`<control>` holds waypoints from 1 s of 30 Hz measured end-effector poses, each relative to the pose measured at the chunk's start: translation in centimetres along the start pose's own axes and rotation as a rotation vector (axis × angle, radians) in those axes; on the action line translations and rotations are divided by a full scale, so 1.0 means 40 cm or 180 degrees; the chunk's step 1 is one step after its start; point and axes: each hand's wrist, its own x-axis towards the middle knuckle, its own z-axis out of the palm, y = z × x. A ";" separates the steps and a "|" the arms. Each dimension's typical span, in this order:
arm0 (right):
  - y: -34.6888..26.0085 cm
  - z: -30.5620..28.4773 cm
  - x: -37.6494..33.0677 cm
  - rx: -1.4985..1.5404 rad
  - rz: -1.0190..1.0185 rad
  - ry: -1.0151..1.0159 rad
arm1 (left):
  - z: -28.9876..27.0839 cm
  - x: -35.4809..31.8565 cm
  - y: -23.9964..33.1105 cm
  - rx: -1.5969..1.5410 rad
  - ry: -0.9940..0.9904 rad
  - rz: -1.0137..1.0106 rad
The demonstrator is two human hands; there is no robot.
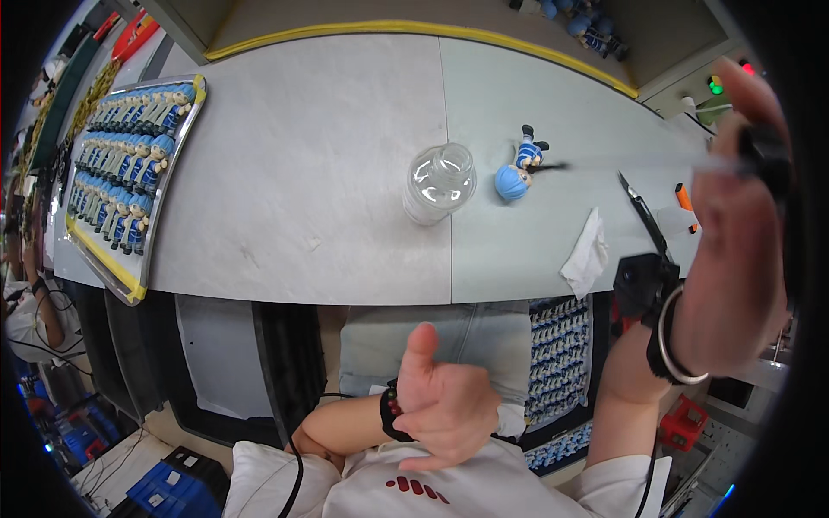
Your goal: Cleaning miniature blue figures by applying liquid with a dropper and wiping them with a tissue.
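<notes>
My left hand (449, 410) is in front of my shirt, thumb raised and fingers loosely bent and apart, with nothing visible in it. Raised close to the camera on the right, my right hand (738, 233) is blurred and closed around a thin, pale-shafted tool (648, 161) with a dark tip. In this view the tip overlaps a small figurine (513, 181) with a blue cap and blue outfit; whether they touch, I cannot tell. The figurine lies on the table. Left of it stands a clear glass bottle (439, 186).
A yellow-edged tray (136, 285) with rows of similar figurines sits at the left. A craft knife (643, 214) and a crumpled white tissue (587, 255) lie on the right. Below the table's front edge is a bin of figurines (560, 358). A shelf edge (414, 27) borders the back.
</notes>
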 end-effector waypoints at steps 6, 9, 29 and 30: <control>-0.097 0.159 0.067 -0.0225 -0.0237 0.0186 | 0.009 -0.014 0.009 0.0088 0.0054 0.0100; -0.104 0.181 0.077 -0.0056 -0.0235 0.0268 | 0.011 -0.012 0.008 0.0059 0.0061 0.0069; 0.100 0.095 -0.225 -0.0453 0.1536 -0.0189 | 0.013 -0.027 0.040 0.1190 0.1514 0.0165; 0.105 0.105 -0.235 -0.0448 0.1553 -0.0177 | 0.014 -0.028 0.042 0.1451 0.1747 0.0165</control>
